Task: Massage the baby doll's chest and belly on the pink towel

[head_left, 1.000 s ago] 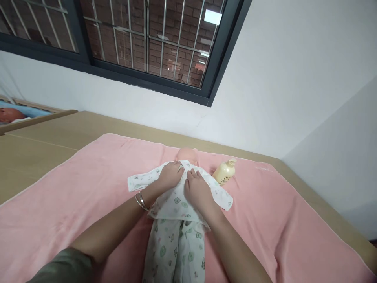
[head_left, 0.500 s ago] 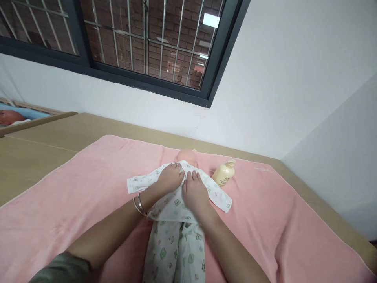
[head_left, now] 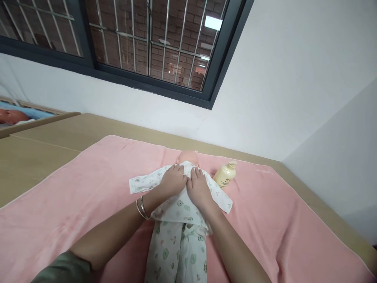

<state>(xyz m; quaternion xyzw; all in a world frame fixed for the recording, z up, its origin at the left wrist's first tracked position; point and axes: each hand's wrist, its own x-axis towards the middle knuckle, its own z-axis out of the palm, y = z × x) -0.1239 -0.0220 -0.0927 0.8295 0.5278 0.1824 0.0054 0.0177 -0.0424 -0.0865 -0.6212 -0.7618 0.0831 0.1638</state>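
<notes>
A baby doll lies on a pink blanket, its head toward the wall. It is dressed in a white printed top with long sleeves spread to both sides, and printed trousers. Flat on the chest of the top rests my left hand, fingers stretched toward the doll's head. My right hand lies beside it, also flat, the thumbs close together. Neither hand grips anything. Beneath the palms, the middle of the top is hidden.
A cream pump bottle stands on the blanket just right of the doll's sleeve. Under the blanket is a wooden tabletop, bordered by a white wall and a barred window. At far left, another doll lies in a wooden-edged bed.
My hands have shifted slightly on the doll's chest, the right one a little outward and flatter. The whole view has moved slightly; doll and bottle stay in place.
</notes>
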